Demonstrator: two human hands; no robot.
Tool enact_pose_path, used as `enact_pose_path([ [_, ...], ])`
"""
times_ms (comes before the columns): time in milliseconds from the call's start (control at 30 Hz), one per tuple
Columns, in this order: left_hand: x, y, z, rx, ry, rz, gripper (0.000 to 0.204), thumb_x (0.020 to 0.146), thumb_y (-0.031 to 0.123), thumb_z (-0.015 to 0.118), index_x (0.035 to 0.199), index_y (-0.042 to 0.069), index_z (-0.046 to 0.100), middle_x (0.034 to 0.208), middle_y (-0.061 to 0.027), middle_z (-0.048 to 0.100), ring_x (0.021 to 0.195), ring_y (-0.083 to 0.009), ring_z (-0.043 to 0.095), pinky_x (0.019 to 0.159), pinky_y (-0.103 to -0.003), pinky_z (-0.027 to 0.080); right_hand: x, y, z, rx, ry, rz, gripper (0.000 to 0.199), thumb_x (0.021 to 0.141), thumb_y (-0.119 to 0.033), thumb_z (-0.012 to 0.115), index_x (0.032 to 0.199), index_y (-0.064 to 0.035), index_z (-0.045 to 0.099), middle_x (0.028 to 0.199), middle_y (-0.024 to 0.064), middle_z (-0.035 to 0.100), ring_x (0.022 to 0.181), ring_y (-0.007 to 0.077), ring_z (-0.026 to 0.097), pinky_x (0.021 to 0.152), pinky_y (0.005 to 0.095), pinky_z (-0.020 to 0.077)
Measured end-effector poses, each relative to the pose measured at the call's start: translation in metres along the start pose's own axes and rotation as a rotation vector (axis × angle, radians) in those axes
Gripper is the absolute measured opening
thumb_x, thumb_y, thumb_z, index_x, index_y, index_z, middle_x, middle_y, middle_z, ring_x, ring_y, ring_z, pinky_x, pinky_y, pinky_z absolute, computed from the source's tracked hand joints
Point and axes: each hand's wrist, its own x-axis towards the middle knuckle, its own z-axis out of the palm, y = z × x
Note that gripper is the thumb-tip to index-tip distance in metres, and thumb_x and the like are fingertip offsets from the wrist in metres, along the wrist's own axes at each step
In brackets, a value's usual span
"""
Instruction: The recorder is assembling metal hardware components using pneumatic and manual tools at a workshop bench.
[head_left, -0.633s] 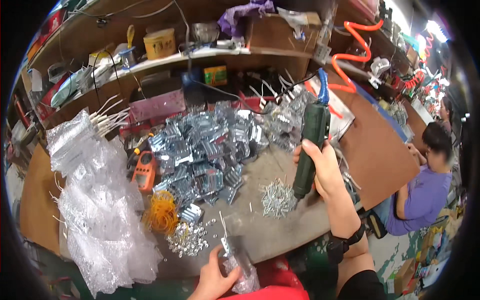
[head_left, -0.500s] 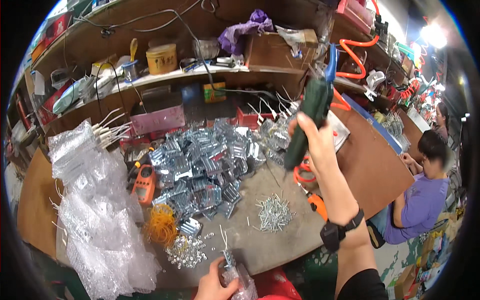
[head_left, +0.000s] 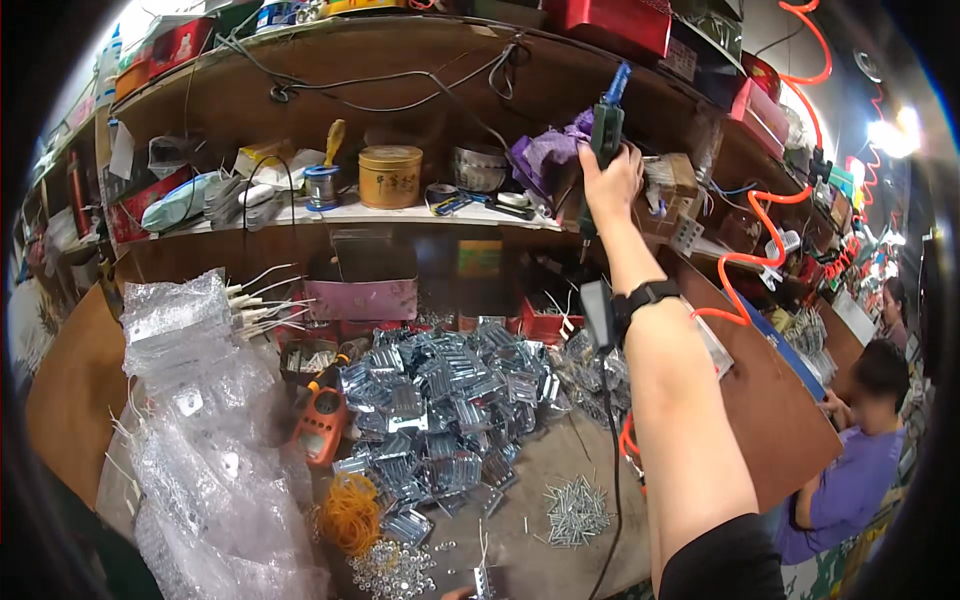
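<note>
The right hand [head_left: 610, 185] is shown raised high toward the shelf [head_left: 420, 215], its fingers closed around the dark green body of a pneumatic screwdriver [head_left: 604, 135]. The tool is held nearly upright, its long axis running top to bottom with a slight lean, a blue fitting at the upper end and the lower part hidden behind the wrist; a black watch [head_left: 645, 296] is worn just below. The left hand [head_left: 458, 594] is glimpsed only as a sliver at the lower edge beside a small metal bracket [head_left: 484, 580], and whether it is open or closed cannot be told. The tool thus lies up and to the right of the left hand, well apart from it, and is borne by the right hand alone. Below, a heap of shiny metal brackets [head_left: 440, 410] is spread on the workbench [head_left: 780, 420], with a pile of screws [head_left: 572, 510] near the forearm, washers [head_left: 390, 568] and orange rubber bands [head_left: 350, 512] to the left. Clear bubble-wrap bags [head_left: 200, 440] are stacked at far left beside an orange meter [head_left: 320, 425]. On the shelf a round yellow tin [head_left: 390, 176] stands centrally, a pink rectangular box [head_left: 362, 298] below it, and red boxes [head_left: 610, 22] on top. An orange coiled air hose [head_left: 760, 250] trails at right, past a seated person in purple [head_left: 850, 470].
</note>
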Motion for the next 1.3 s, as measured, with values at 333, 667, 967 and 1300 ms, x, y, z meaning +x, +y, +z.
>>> enact_pose_path([
  [333, 0.016, 0.012, -0.009, -0.162, -0.061, -0.108, 0.050, 0.083, 0.016, 0.058, 0.128, 0.002, 0.041, 0.068, -0.0143, 0.059, 0.056, -0.0207, 0.057, 0.054, -0.032, 0.046, -0.049, -0.020, -0.113, 0.074, -0.294, -0.263, 0.044, 0.077, -0.021, 0.065, 0.115, -0.0030, 0.054, 0.123, 0.0157, 0.050, 0.114, 0.0333, 0.047, 0.098, 0.0399, 0.0375],
  [667, 0.006, 0.003, -0.002, 0.013, 0.032, -0.050, 0.060, 0.075, 0.013, 0.071, 0.123, -0.005, 0.040, 0.098, -0.0204, 0.063, 0.089, -0.0261, 0.064, 0.079, -0.035, 0.050, -0.221, 0.027, -0.416, -0.389, -1.302, 0.230, 0.046, 0.071, -0.023, 0.069, 0.112, -0.0061, 0.057, 0.101, 0.0157, 0.059, 0.096, 0.0332, 0.057, 0.083, 0.0394, 0.0458],
  [967, 0.023, -0.005, 0.013, 0.056, 0.222, -0.066, 0.041, 0.073, 0.016, 0.070, 0.103, -0.005, 0.050, 0.085, -0.0216, 0.064, 0.081, -0.0353, 0.065, 0.070, -0.038, 0.049, -0.272, 0.050, -0.419, -0.446, -1.144, 0.435, 0.057, 0.069, -0.011, 0.065, 0.123, -0.0115, 0.048, 0.088, 0.0163, 0.062, 0.084, 0.0304, 0.062, 0.076, 0.0359, 0.0475],
  [1300, 0.026, 0.008, 0.014, 0.140, 0.179, -0.208, 0.043, 0.069, 0.011, 0.068, 0.107, -0.005, 0.055, 0.094, -0.0173, 0.065, 0.089, -0.0221, 0.062, 0.083, -0.033, 0.047, -0.269, -0.068, -0.390, 1.378, -0.640, 1.357, 0.060, 0.073, -0.024, 0.061, 0.125, -0.0040, 0.038, 0.091, 0.0099, 0.047, 0.087, 0.0228, 0.049, 0.089, 0.0397, 0.0406],
])
